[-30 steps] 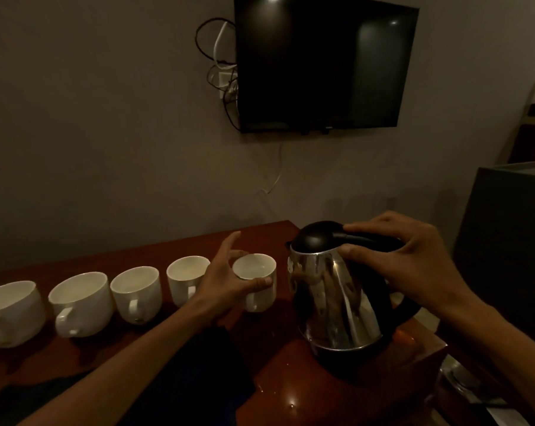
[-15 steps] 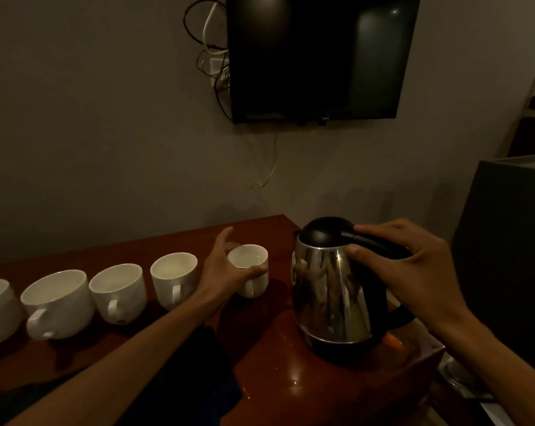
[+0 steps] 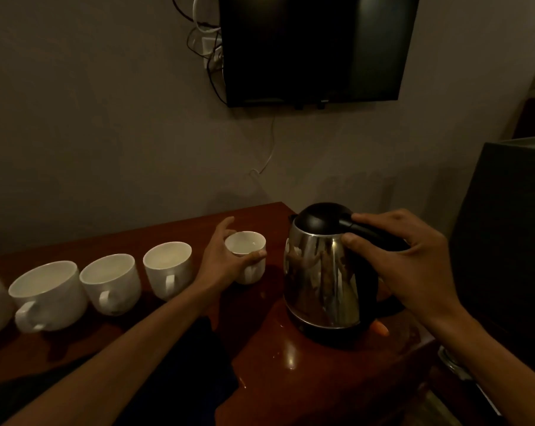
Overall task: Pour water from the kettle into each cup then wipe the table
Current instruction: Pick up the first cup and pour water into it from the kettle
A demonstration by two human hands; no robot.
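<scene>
A steel kettle (image 3: 321, 281) with a black lid stands upright on the dark red wooden table (image 3: 306, 379), at its right end. My right hand (image 3: 404, 259) wraps the kettle's black handle. A row of white cups runs leftward along the table. My left hand (image 3: 226, 256) grips the rightmost small cup (image 3: 247, 245), which rests on the table just left of the kettle. Beside it stand more cups (image 3: 169, 269) (image 3: 111, 282) (image 3: 49, 295), and one more is cut off at the left edge.
A dark cloth (image 3: 180, 379) lies on the table under my left forearm. Small water drops glint on the table in front of the kettle. A black television (image 3: 315, 47) hangs on the wall above. A dark cabinet (image 3: 512, 241) stands to the right.
The kettle has gone from tilted over the table to standing flat. My left hand has kept hold of the small cup.
</scene>
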